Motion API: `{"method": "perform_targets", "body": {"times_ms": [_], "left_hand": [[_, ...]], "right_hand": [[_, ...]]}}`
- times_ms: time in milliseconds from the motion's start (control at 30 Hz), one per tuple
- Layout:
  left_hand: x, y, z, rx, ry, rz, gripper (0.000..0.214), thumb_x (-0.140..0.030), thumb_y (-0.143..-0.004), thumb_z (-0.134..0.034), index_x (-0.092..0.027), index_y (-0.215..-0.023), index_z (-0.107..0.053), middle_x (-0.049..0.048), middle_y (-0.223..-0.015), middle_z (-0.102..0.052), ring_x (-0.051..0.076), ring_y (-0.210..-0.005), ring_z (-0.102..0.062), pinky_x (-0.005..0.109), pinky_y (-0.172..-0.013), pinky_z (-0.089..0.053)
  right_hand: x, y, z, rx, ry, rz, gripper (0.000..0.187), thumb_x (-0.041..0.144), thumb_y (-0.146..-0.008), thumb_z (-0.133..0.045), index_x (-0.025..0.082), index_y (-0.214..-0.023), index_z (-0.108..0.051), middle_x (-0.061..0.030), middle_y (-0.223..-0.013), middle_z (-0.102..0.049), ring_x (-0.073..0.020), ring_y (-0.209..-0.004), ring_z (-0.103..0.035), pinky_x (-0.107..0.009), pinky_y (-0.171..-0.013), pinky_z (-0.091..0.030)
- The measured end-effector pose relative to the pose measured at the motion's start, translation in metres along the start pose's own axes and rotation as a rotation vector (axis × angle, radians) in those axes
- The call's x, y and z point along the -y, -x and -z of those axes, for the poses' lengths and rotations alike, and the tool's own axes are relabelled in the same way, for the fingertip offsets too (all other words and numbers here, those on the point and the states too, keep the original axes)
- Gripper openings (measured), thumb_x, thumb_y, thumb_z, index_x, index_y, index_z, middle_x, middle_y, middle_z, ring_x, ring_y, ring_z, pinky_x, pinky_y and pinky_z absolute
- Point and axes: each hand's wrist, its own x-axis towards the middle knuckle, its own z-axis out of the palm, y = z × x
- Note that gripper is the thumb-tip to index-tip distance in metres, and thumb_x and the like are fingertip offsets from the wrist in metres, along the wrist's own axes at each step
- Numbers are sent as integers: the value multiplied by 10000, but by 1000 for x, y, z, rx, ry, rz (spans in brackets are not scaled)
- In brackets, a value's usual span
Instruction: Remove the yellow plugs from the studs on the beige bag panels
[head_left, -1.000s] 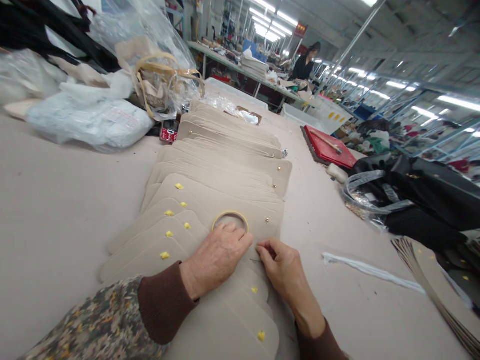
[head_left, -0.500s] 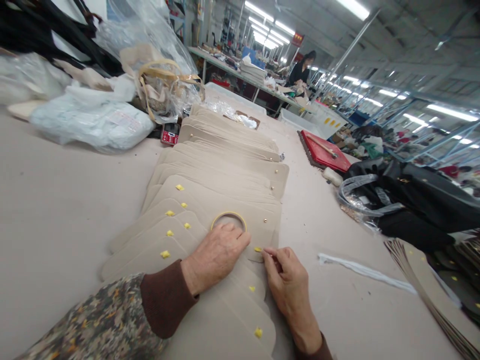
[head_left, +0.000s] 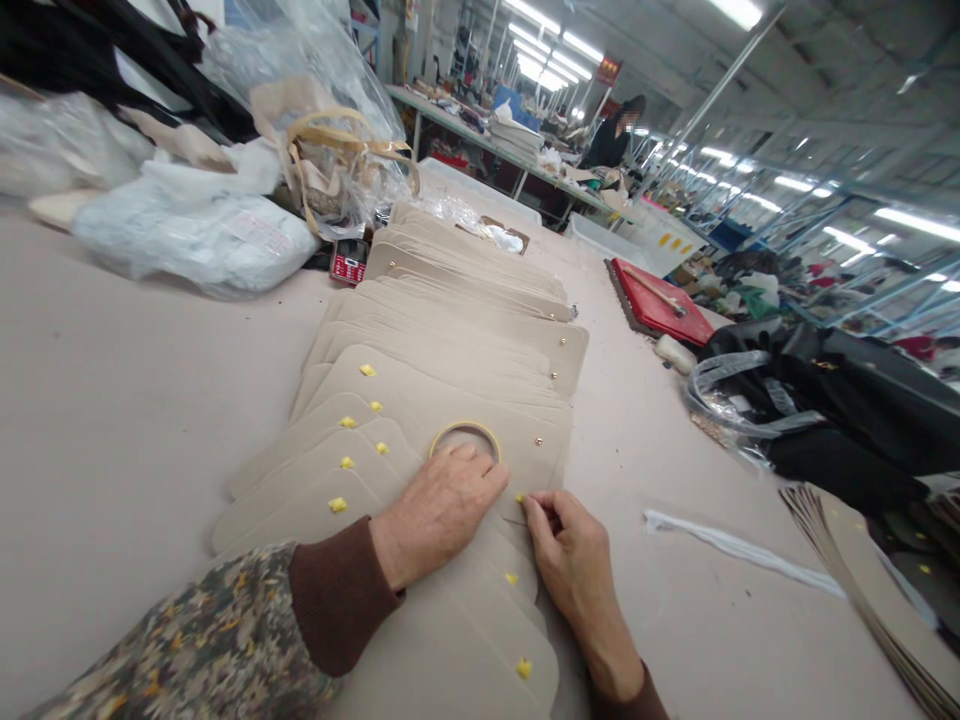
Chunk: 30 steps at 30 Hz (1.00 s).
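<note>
My left hand (head_left: 448, 510) rests on the beige panels, its fingers curled down on the near side of a roll of yellow tape (head_left: 463, 426). To its right, my right hand (head_left: 574, 550) pinches with thumb and forefinger at a small piece of yellow tape (head_left: 520, 498) by a panel's right end. Beneath both hands lie overlapping beige panels (head_left: 442, 630) with rounded corners. Several bear small yellow tape squares (head_left: 338, 505), and the panels farther back show small metal studs (head_left: 538, 441). The fingertips partly cover the tape piece, and the left hand hides the roll's near edge.
Plastic-wrapped bundles (head_left: 195, 240) and a red phone (head_left: 349, 262) lie at the back left. On the right are a red pad (head_left: 660, 305) with a stick on it, a black bag (head_left: 847, 385), a white strip (head_left: 739, 550) and a panel stack (head_left: 862, 580). A person stands farther back.
My right fingertips have closed in on the yellow tape piece and now cover more of it. My left hand stays by the tape roll. The whole view has shifted slightly.
</note>
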Motion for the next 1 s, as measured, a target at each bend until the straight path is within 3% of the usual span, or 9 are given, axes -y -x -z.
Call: {"method": "perform_targets", "body": {"times_ms": [233,367,667,800,867,1000], "left_hand": [[0,-3,1,22,10,39,143,-79,-907,-437,-188,-923,-527,42,-891,-571,230,-828,-473,371,-755,-383],[0,-2,0,6,18,37,128,-98,-919,-438,-191,-921,-527,38,-888,-567,232,-835,-472,371,-756,-382],[-1,-3,2,22,20,41,123,-98,-915,-442,-187,-926,-527,43,-895,-570,230,-827,-471,369,-746,-377],[-2,-3,4,35,12,50,131,-100,-923,-433,-190,-932,-529,45,-911,-579,235,-835,-480,378,-748,-381],[-2,-3,4,35,12,56,132,-100,-924,-435,-192,-932,-530,43,-911,-582,235,-840,-484,379,-752,-382],[-2,-3,3,28,7,53,131,-103,-926,-438,-192,-928,-534,43,-908,-584,239,-840,-487,382,-748,-383]], "right_hand": [[-7,-8,10,82,-242,-201,338,468,-862,-543,182,-692,-602,26,-569,-532,-139,-543,-480,-240,-516,-369],[-2,-9,11,116,-160,-156,330,448,-854,-558,178,-673,-617,7,-592,-581,-149,-570,-509,-246,-541,-373],[2,-9,-1,63,107,-71,250,360,-866,-558,203,-688,-632,-13,-641,-665,-168,-579,-595,-262,-577,-394],[-1,-8,-2,-8,68,-53,158,348,-857,-585,199,-875,-636,-1,-659,-671,-168,-575,-621,-257,-577,-433],[-3,-4,-1,-68,7,-65,198,358,-863,-582,190,-961,-619,1,-671,-674,-164,-564,-622,-250,-558,-453],[-5,7,0,-55,32,39,207,338,-904,-535,203,-821,-667,-30,-751,-703,-168,-663,-648,-250,-627,-476]]}}
